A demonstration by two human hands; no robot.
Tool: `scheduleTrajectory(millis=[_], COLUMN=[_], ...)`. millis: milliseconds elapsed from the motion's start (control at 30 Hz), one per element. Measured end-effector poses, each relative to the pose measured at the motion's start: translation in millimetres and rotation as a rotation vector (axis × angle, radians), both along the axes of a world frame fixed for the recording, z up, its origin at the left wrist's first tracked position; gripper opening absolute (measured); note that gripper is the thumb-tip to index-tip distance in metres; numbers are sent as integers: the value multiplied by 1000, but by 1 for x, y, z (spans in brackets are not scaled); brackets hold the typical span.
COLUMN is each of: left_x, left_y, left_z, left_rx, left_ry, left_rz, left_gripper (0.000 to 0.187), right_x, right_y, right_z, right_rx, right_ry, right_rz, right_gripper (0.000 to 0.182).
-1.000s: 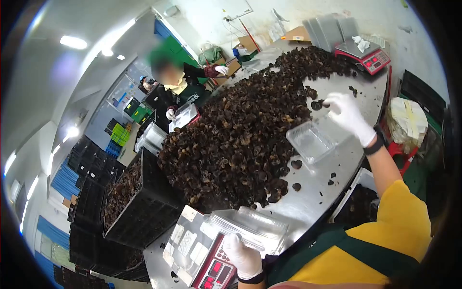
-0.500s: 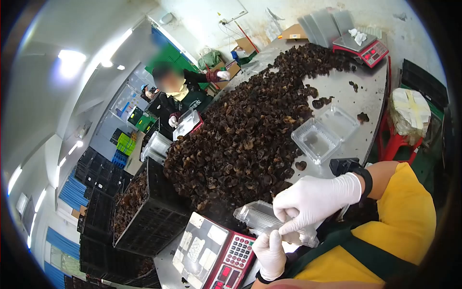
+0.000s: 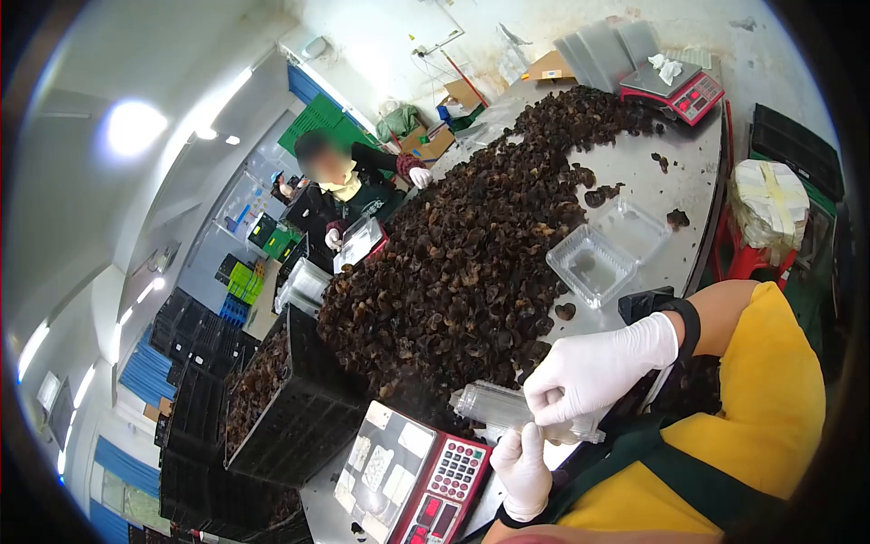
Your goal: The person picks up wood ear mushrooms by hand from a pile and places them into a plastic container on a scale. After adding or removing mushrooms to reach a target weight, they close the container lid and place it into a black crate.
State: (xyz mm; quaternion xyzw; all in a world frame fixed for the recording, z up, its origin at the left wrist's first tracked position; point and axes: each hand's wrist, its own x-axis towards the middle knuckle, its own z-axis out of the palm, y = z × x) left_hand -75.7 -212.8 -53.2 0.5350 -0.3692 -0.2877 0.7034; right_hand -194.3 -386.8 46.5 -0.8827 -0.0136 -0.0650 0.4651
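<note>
My right hand (image 3: 598, 372), in a white glove with a black band at the wrist, is closed in a pinch over clear plastic containers (image 3: 491, 404) at the bottom centre. Just below it my left hand (image 3: 523, 473), also gloved, has thumb and fingertips pressed together. The fingertips of both hands nearly meet; what is between them is too small to make out. Left of my left hand stands a red scale (image 3: 453, 471) with a taped metal plate. Beyond my hands lies a large heap of dark brown fungus pieces (image 3: 444, 272).
An open clear box (image 3: 591, 266) lies right of the heap. Black crates (image 3: 304, 403) with fungus stand left. A co-worker (image 3: 358, 190) works across the table near another scale. A second red scale (image 3: 673, 91) and a red stool (image 3: 750, 261) are at the right.
My hands have shifted slightly, with the fingertips still pinched close together. The view has tilted a little. The co-worker's raised hand has moved down towards the heap.
</note>
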Motion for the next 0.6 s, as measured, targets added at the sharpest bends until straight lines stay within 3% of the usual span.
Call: scheduleTrajectory(millis=[200, 267, 333, 533, 600], left_x=[-4, 1, 4, 16, 15], left_y=[-1, -1, -4, -20, -24], left_z=[15, 14, 16, 1, 12], left_rx=[-2, 82, 50, 72, 25], left_ry=[-46, -56, -16, 15, 83], left_rz=[-52, -24, -42, -10, -94], left_gripper=[26, 27, 25, 20, 18], right_x=[-2, 3, 6, 11, 12], right_y=[-6, -4, -5, -17, -22], right_z=[-8, -16, -17, -27, -34], right_rx=[-40, -132, -192, -392, -504], right_ry=[-99, -203, -222, -155, -149], right_rz=[-82, -211, -261, -320, -382], right_gripper=[20, 9, 11, 31, 42])
